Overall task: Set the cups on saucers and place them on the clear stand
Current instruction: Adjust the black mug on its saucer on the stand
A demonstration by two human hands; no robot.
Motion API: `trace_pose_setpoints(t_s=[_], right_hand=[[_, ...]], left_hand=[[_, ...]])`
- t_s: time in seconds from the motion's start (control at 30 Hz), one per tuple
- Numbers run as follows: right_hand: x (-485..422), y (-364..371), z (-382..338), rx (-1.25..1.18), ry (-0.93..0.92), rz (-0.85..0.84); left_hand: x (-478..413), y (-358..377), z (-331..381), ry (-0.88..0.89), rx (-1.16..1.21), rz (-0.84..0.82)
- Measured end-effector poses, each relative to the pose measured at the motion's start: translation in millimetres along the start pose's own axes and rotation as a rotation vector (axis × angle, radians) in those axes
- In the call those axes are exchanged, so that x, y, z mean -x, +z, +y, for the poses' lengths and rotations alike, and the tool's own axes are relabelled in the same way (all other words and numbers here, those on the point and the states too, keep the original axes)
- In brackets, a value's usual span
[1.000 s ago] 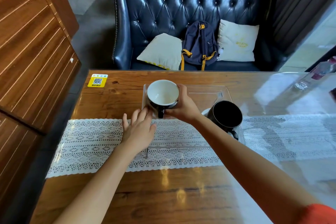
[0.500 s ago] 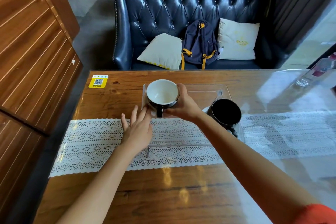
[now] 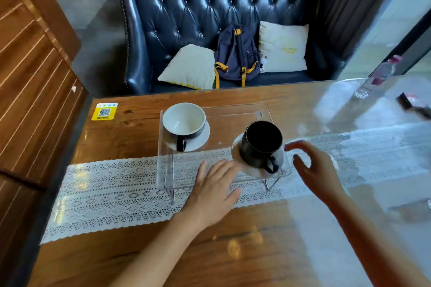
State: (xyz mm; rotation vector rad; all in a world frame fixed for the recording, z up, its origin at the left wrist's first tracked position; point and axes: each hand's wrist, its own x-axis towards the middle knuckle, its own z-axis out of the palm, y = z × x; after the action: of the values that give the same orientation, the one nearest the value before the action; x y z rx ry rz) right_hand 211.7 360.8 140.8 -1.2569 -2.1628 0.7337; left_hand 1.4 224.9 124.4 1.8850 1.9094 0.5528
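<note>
Wooden planks make up the table (image 3: 130,140), which carries a white lace runner (image 3: 112,193) across its width, with a dark tufted sofa (image 3: 210,11) beyond the far edge. On the runner stands the clear stand (image 3: 233,121), a see-through platform on thin legs, and everything else sits in relation to it. At the stand's far left corner rests the white-lined cup (image 3: 183,121) on its white saucer (image 3: 203,137), handle pointing toward the person. At the stand's near right corner sits the black cup (image 3: 261,143) on a second saucer (image 3: 236,155), its handle turned toward the near right. The left hand (image 3: 214,191) lies flat over the stand's near edge, palm down, fingers spread and loose, gripping nothing; its fingertips reach just short of the second saucer's near rim, and whether they touch it cannot be told. The right hand (image 3: 314,170) hovers just off the stand's right side, fingers curled in an open arc facing the black cup, empty, with a clear gap between fingertips and cup. A yellow QR sticker (image 3: 105,111) lies on the table left of the stand, and a plastic bottle (image 3: 377,77) stands well beyond its far right.
</note>
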Motion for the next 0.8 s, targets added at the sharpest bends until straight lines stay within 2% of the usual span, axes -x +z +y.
trace_pose_setpoints(t_s=[0.07, 0.2, 0.47, 0.8], right_hand=[[15.3, 8.1, 14.7, 0.061, -0.054, -0.072], [27.5, 16.6, 32.2, 0.197, -0.173, -0.158], [0.6, 24.7, 37.6, 0.312, -0.149, -0.136], [-33.3, 34.8, 33.1, 0.388, -0.131, -0.187]], left_hand=[[-6.6, 12.3, 1.5, -0.016, -0.028, -0.067], [-10.9, 21.1, -0.6, -0.04, -0.055, -0.055], [-34.0, 23.8, -9.0, -0.088, -0.055, -0.073], [-78.5, 17.1, -30.7, -0.154, -0.083, -0.089]])
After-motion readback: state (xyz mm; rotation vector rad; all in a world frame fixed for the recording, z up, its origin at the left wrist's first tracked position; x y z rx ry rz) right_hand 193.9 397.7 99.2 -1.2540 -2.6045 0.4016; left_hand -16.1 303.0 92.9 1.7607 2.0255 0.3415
